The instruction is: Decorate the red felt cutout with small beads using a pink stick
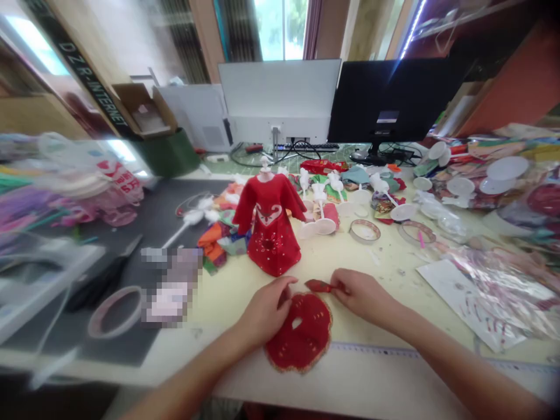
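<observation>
A round red cloth piece (311, 341) with a scalloped gold edge and a small hole lies flat on the table before me. My left hand (266, 309) rests at its upper left edge, thumb and forefinger curved and apart, the other fingers mostly hidden. Just above the cloth, my right hand (350, 287) pinches a small red piece of fabric (319, 286) that points left. Behind both hands stands a small doll-like stand in a red dress (273, 221) with white and gold decoration.
White doll stands (321, 195) and coloured fabric scraps (214, 242) lie behind. Tape rolls (365, 230) sit right, another tape roll (114, 312) left. A ruler strip (376, 350) crosses the front. Scissors (105, 274) lie left, a clear plastic packet (494, 297) right. Two monitors (280, 87) stand behind.
</observation>
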### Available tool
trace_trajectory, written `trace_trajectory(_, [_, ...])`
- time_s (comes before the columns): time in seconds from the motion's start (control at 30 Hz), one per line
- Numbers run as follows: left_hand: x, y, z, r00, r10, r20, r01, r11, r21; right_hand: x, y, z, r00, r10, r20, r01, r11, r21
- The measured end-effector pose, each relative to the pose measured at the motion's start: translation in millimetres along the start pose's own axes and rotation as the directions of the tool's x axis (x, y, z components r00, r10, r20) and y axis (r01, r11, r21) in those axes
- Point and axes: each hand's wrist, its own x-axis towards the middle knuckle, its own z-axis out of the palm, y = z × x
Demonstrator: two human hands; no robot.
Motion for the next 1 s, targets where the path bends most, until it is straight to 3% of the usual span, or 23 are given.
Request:
trace_trajectory(0.13, [4,10,1.1,0.984,0.132,-0.119,-0.121,0.988,0.091,-2,5,-14,0.994,0.063,-0.09,-0.043,0.977,0.21])
trace_trajectory(0.23, [1,23,-0.3,0.948,0.23,-0.218,-0.203,0.969,0.141,-7,-2,-20,0.995,-0.012,-0.103,0.042,0.954,0.296])
trace_trajectory(0.3, [-3,31,-1.5,0.937,0.267,-0.223,-0.244,0.961,0.127,-12,-12,-20,0.991,-0.109,-0.081,0.13,0.933,0.334])
trace_trajectory(0.37, [-7,37,-2.5,0.96,0.236,-0.153,-0.232,0.972,0.045,-16,-24,-17,0.978,-0.202,-0.055,0.208,0.909,0.36])
trace_trajectory(0.47, [-15,42,-4.3,0.993,0.115,-0.034,-0.117,0.99,-0.074,-21,-38,-10,0.964,-0.26,-0.045,0.257,0.888,0.382])
trace_trajectory(0.53, [-21,40,-7.3,0.998,0.051,-0.032,-0.053,0.994,-0.09,-22,-43,-5,0.963,-0.267,-0.039,0.259,0.871,0.417])
trace_trajectory(0.63, [-33,30,-16.2,0.992,-0.045,-0.121,0.037,0.997,-0.071,-22,-45,2,0.969,-0.243,-0.036,0.233,0.862,0.45])
trace_trajectory(0.73, [-42,5,-30.8,0.943,-0.129,-0.308,0.139,0.99,0.012,-23,-43,14,0.963,-0.258,-0.079,0.269,0.911,0.312])
trace_trajectory(0.83, [-45,-25,-47.5,0.871,-0.148,-0.468,0.237,0.962,0.137,-23,-40,31,0.923,-0.37,-0.106,0.376,0.925,0.049])
trace_trajectory(0.9, [-47,-42,-56.1,0.841,-0.123,-0.526,0.287,0.926,0.243,-23,-39,43,0.897,-0.434,-0.085,0.426,0.9,-0.093])
trace_trajectory(1.0, [-51,-53,-60.5,0.835,-0.021,-0.55,0.286,0.871,0.4,-21,-35,55,0.865,-0.493,-0.091,0.468,0.859,-0.209])
